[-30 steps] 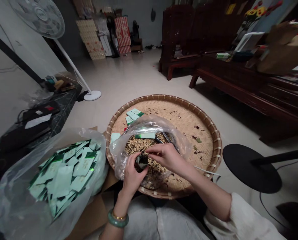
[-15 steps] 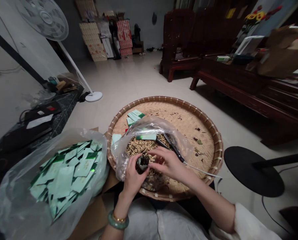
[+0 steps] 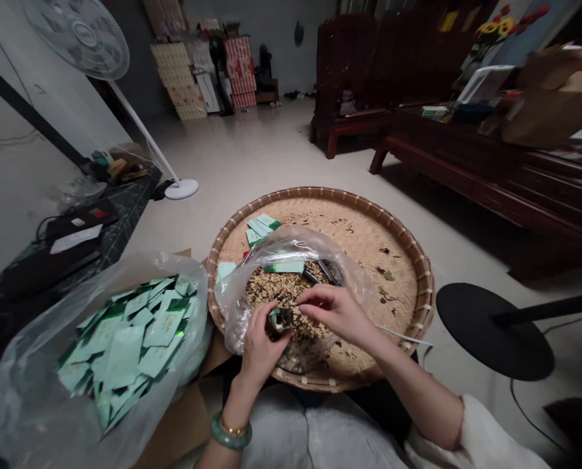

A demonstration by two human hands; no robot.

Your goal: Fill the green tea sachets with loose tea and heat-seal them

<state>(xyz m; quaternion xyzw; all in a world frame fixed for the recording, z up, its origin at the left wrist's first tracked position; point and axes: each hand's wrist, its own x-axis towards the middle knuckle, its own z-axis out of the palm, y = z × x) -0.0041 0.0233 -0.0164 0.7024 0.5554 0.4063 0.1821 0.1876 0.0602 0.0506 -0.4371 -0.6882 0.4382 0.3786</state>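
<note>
The left hand (image 3: 260, 342) is gripping an open green packet (image 3: 282, 319) over the loose dried mix (image 3: 274, 283). Beside it, the right hand (image 3: 337, 314) is pinching closed, anything held being indiscernible.

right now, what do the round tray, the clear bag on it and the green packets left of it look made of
Round tray: probably bamboo, matte; woven surface, bound rim.
Clear bag: thin plastic, glossy; transparent, crinkled, bright highlights.
Green packets: perhaps coated paper or laminated film; flat, crisp edges, some shiny patches.
</note>
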